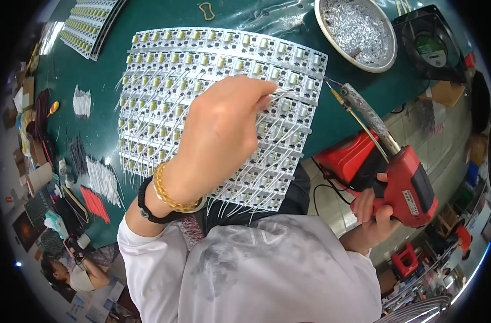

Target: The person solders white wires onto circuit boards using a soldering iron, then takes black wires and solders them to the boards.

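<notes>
A large white panel of small circuit boards point(165, 70) with yellow capacitors and white wires lies on the green table. My left hand point(224, 129) hovers over its middle, pinching a thin white wire point(282, 92) whose end points toward the panel's right edge. My right hand point(372, 215) grips a red soldering gun point(407, 183); its long crusted barrel point(364, 110) reaches up-left, and its tip sits just off the panel's right edge, close to the wire end. Gold and black bracelets circle my left wrist.
A metal bowl of silvery solder scraps point(358, 29) stands at the upper right beside a black fan point(431, 46). Bundles of white wires point(103, 180) and red wires point(95, 204) lie left. Another board panel point(89, 27) lies upper left. A person point(73, 272) sits lower left.
</notes>
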Demonstrator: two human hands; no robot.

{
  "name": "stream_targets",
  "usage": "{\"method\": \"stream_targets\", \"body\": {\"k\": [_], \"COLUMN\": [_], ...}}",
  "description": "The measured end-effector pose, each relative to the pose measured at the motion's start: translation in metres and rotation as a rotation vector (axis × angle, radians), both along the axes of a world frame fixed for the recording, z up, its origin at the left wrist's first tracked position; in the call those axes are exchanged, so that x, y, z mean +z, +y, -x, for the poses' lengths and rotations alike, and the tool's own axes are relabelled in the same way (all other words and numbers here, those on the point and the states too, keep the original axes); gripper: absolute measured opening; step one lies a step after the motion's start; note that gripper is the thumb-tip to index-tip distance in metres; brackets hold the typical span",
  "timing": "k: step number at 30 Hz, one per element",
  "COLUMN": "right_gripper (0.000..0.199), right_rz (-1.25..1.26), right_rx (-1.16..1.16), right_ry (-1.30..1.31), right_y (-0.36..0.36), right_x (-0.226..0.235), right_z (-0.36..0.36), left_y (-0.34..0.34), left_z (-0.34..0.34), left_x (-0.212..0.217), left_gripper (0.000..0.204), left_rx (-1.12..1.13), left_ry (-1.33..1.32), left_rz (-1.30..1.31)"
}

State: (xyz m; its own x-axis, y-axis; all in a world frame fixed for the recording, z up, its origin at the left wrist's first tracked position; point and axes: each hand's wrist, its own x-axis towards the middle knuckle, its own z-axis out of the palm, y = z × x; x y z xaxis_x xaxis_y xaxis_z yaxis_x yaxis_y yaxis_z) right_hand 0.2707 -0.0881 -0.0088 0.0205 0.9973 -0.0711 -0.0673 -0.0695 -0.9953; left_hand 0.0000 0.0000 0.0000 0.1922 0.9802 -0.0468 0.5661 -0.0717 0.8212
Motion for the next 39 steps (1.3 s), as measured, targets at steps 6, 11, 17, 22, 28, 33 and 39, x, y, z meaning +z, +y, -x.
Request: {"method": "stream_targets", "body": {"k": [6,11,17,22,28,33,39], "right_gripper": [0.072,0.072,0.077,0.08,0.081,0.078,0.076], "right_rz": [0.008,0.0,0.02,0.051,0.054,0.095,-0.03], "right_rx": [-0.029,-0.043,-0.064,-0.1,-0.025,0.042,0.09], "right_ry": [0.021,0.026,0.013,-0.018,-0.023,0.013,-0.212], "right_y": [0.002,0.0,-0.001,-0.005,-0.004,0.0,0.0], "right_x": [-0.006,-0.008,0.0,-0.003,-0.003,-0.002,-0.009], "right_z": [0.002,-0.002,-0.002,0.002,0.0,0.001,-0.007], "left_y": [-0.003,-0.004,0.002,0.003,-0.003,-0.004,-0.004], "left_z": [-0.011,-0.011,-0.01,-0.03,-0.035,-0.033,-0.031], "left_x": [-0.02,-0.017,-0.008,-0.022,-0.031,-0.031,-0.032], "left_gripper": [0.021,0.01,0.007,0.01,0.012,0.012,0.011], "left_rx": [-0.041,-0.055,-0.006,0.08,0.101,0.073,0.064], "left_ry": [0.349,0.383,0.188,0.251,0.319,0.288,0.282], "left_rz": [-0.353,-0.319,-0.223,-0.333,-0.393,-0.396,-0.387]}}
